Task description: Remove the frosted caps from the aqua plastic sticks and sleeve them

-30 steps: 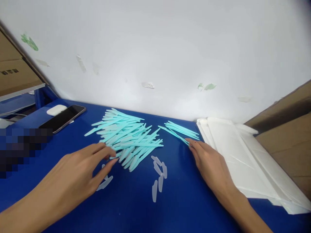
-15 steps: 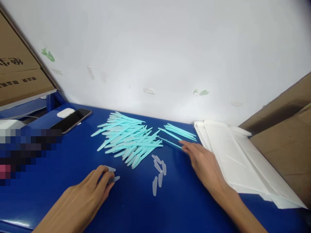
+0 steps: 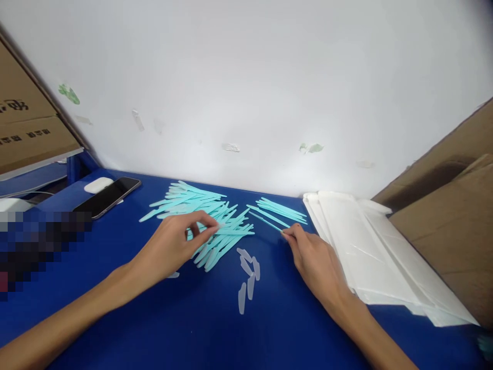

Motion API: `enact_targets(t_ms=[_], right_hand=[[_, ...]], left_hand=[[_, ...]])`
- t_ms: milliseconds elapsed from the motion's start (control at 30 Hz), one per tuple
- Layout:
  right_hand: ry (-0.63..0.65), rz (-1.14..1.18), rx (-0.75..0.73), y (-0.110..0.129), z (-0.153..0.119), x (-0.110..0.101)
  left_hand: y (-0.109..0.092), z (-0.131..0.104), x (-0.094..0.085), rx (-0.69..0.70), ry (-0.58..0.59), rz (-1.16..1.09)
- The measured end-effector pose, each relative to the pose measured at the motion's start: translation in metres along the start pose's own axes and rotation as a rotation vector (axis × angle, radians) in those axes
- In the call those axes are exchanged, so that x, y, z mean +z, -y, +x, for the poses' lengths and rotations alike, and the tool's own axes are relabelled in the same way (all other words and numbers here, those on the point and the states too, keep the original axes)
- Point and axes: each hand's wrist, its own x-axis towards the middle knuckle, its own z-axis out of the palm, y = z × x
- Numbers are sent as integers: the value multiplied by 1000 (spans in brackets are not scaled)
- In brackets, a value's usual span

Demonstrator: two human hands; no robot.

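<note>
1. The single teal stick (image 3: pixel 266 222) lies flat on the blue table (image 3: pixel 192 329), its long axis slanting from its far end at the upper left down to its near end at the lower right, where it meets the right hand (image 3: pixel 314 257).
2. It is thin, pale turquoise plastic, narrow along its whole length, and sits just in front of a small fan of like sticks (image 3: pixel 283 208) that slant the same way.
3. The right hand pinches the stick's near end between thumb and forefinger; the other fingers are curled loosely on the table.
4. The left hand (image 3: pixel 173 245) rests on the near side of the big heap of teal sticks (image 3: pixel 204 221), thumb and forefinger closed on a small pale clear piece (image 3: pixel 219 225).
5. The heap lies left of centre, its sticks mostly slanting from lower left to upper right, some crossing.
6. Clear caps (image 3: pixel 246 275) lie loose between the hands, near the heap.
7. A stack of white bags (image 3: pixel 370 246) lies beside the right hand; a phone (image 3: pixel 106 197) lies far left.
</note>
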Motion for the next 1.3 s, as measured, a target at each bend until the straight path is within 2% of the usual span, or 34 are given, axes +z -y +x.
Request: enact_targets(t_ms=[133,233,300,367,433,533,700,767,900,1033,1300], right_hand=[[-98,99,-42,2,-1,-2],[-162,192,-131,5,-2,-4],[-188,249,-192,8,-3,-4],[-210,266,-246,11,-3,-4],[-238,247,-287,12,-3,-3],[-276,201,-308,14,-3,-3],[-323,233,-382,19,-1,-10],[-342,251,-407,23,0,-14],[-395,233,-444,27,2,-18],[-370,215,-443,25,0,-20],[-366,198,-447,25,1,-22]], left_hand=[[-2,25,10,29,39,-222],[7,24,18,43,18,-250],[14,20,22,101,-19,-224],[20,17,24,174,-43,-214],[21,14,26,191,-65,-252],[17,12,28,114,-90,-376],[11,11,28,-114,-45,-544],[11,12,26,-162,-41,-610],[12,13,24,-190,-26,-701],[11,12,25,-187,14,-741],[9,11,27,-156,33,-686]])
